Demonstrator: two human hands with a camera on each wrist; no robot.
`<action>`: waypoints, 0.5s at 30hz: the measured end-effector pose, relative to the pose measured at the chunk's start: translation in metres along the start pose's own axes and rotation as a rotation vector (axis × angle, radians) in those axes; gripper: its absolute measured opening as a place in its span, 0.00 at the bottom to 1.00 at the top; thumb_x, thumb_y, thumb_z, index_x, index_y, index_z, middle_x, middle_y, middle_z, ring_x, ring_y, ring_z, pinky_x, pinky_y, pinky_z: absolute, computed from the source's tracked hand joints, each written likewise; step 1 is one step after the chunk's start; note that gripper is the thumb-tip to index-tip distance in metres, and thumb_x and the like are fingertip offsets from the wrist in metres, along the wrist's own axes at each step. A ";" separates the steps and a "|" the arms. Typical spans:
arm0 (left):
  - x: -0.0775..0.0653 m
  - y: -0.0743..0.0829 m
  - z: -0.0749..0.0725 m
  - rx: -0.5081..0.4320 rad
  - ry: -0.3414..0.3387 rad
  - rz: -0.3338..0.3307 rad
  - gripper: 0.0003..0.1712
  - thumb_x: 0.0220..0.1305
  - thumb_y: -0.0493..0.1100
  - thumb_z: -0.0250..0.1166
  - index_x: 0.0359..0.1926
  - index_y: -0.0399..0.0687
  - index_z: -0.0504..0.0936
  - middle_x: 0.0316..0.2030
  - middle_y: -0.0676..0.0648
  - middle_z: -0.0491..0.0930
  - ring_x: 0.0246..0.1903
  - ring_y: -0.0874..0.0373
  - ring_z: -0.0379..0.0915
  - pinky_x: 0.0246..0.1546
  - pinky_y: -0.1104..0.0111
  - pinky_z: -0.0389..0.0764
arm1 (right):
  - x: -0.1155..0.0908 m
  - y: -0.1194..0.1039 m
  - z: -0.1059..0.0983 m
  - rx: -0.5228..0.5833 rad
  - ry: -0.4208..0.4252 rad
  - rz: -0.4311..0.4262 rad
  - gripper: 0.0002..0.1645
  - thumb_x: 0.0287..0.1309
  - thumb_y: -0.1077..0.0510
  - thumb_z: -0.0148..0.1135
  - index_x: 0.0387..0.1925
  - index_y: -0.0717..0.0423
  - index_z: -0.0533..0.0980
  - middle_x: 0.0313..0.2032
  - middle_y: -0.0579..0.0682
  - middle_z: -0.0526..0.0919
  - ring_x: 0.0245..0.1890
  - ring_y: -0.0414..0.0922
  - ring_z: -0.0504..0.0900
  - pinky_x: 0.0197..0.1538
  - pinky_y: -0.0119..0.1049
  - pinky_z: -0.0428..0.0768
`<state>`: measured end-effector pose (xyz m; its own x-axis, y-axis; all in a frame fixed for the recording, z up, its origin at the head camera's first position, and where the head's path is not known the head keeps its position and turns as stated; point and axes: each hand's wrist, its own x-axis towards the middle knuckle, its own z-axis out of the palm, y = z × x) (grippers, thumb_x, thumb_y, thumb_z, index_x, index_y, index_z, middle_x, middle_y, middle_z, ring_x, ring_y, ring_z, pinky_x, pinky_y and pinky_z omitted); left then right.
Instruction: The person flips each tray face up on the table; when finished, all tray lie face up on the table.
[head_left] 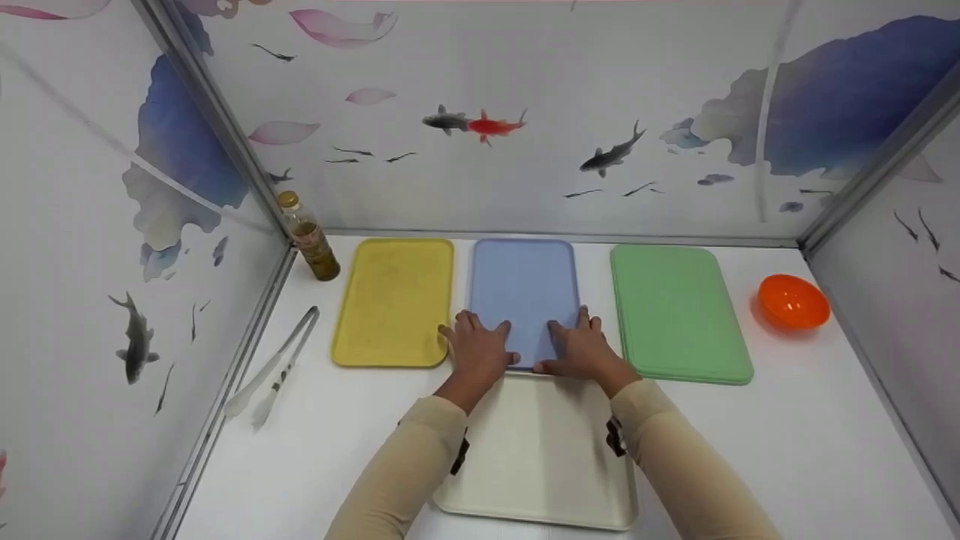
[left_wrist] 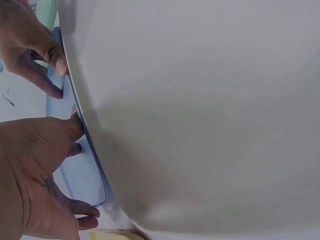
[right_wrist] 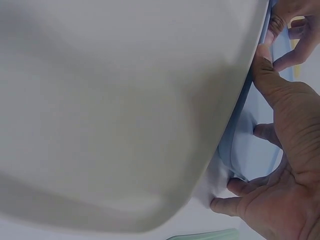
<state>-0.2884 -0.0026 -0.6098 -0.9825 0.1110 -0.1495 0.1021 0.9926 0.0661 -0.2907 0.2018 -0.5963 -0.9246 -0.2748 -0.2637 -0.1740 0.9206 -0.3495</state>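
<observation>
- White walls [head_left: 540,187] painted with fish and petals enclose a white table [head_left: 817,435] in the head view; a blue tray [head_left: 523,285] lies on it, between a yellow tray [head_left: 394,300] and a green tray [head_left: 679,315]; a cream tray [head_left: 547,465] lies just nearer the person.
- The left hand [head_left: 480,351] rests, fingers spread, on the blue tray's near left corner; the right hand [head_left: 589,351] rests likewise at the near right corner; an orange bowl [head_left: 793,302] stands far right, a bottle [head_left: 313,244] and tongs [head_left: 241,399] at left.
- Left wrist view: the cream tray fills most of it; the left thumb lies along the blue tray's near edge, the other fingers spread about the corner.
- Right wrist view: the right thumb touches that same edge, fingers fanned apart around the other corner; whether the two trays touch, I cannot tell.
</observation>
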 end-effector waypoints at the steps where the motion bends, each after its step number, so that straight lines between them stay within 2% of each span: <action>1: 0.000 0.000 -0.001 -0.005 -0.001 -0.001 0.41 0.70 0.72 0.70 0.80 0.73 0.75 0.75 0.27 0.71 0.79 0.31 0.57 0.74 0.24 0.60 | 0.000 0.000 0.000 -0.002 0.002 -0.003 0.59 0.63 0.31 0.78 0.82 0.60 0.67 0.80 0.89 0.45 0.77 0.84 0.57 0.75 0.72 0.70; 10: -0.002 0.004 -0.007 -0.029 -0.043 -0.010 0.42 0.71 0.70 0.70 0.81 0.71 0.74 0.78 0.27 0.69 0.81 0.29 0.54 0.75 0.24 0.57 | -0.002 0.001 0.000 0.002 -0.003 -0.003 0.59 0.64 0.32 0.78 0.83 0.60 0.67 0.80 0.90 0.44 0.78 0.85 0.55 0.76 0.74 0.69; 15: -0.005 0.004 -0.009 -0.040 -0.021 -0.016 0.41 0.70 0.69 0.71 0.80 0.71 0.75 0.77 0.26 0.69 0.81 0.30 0.54 0.75 0.24 0.58 | -0.001 0.001 0.000 0.016 0.010 -0.022 0.59 0.64 0.33 0.78 0.82 0.62 0.67 0.79 0.91 0.45 0.77 0.85 0.56 0.75 0.74 0.69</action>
<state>-0.2841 0.0005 -0.5997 -0.9805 0.0970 -0.1711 0.0801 0.9914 0.1032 -0.2903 0.2035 -0.5963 -0.9238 -0.2926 -0.2470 -0.1894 0.9098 -0.3694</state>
